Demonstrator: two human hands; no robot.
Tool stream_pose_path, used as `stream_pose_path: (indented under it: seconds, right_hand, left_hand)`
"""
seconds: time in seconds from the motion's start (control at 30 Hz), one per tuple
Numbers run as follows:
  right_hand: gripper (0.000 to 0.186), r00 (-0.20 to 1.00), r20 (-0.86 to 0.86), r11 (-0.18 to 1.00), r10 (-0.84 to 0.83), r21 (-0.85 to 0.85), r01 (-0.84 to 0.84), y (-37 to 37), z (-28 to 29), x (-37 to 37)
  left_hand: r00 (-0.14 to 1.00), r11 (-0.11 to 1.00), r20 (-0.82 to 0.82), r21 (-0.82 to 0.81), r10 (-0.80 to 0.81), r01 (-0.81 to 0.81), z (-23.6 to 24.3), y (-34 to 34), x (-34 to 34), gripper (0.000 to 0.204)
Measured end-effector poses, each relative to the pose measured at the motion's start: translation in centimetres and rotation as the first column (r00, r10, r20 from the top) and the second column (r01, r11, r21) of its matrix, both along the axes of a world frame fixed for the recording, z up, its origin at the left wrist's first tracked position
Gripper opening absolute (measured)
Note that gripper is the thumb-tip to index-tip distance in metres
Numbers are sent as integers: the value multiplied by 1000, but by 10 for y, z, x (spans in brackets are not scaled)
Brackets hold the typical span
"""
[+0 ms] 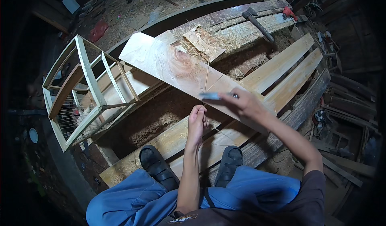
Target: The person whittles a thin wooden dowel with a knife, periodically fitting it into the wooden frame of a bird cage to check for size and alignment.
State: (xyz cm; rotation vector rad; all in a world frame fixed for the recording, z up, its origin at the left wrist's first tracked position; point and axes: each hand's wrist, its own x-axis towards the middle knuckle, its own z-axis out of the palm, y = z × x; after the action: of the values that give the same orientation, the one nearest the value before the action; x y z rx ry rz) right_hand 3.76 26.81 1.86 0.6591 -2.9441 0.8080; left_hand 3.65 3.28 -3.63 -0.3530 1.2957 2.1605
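Note:
My left hand (197, 122) is closed in a pinch on the lower end of a thin bamboo stick (207, 77), which points away from me over a wide pale plank (161, 59). My right hand (247, 105) grips a knife (211, 95) whose blade is blurred by motion. The blade lies across the stick just beyond my left fingertips; whether it touches cannot be made out. Another thin stick (216, 81) rests on the plank near the blade. A further thin strip (225, 134) shows below the plank, beside my left hand.
At left stands a slatted wooden frame (89, 71) with thin rods. A hammer (258, 26) and a red-handled tool (288, 13) lie at the far right. Shavings surround a small board (204, 43). My sandalled feet rest on long boards (177, 135) over dark gaps. Scrap wood (350, 109) is piled right.

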Motion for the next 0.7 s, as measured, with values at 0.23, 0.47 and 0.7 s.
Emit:
stream_pose_path:
  seconds: [0.23,0.47,0.7]
  right_hand:
    - [61,988,-68,975,-140,162,149,9,-2,-16]
    - [77,995,7,989,100,111,-100,-11,-15,11]
    - [68,997,-72,991,41,128,-31,5,-15,-1]
  left_hand:
    - [1000,999,-10,-39,-11,11,5,-1,3,20]
    - [1000,999,-12,-37,3,-4,0,-1,3,23]
    - [997,988,45,148,-58,51,0,-10,-2,18]
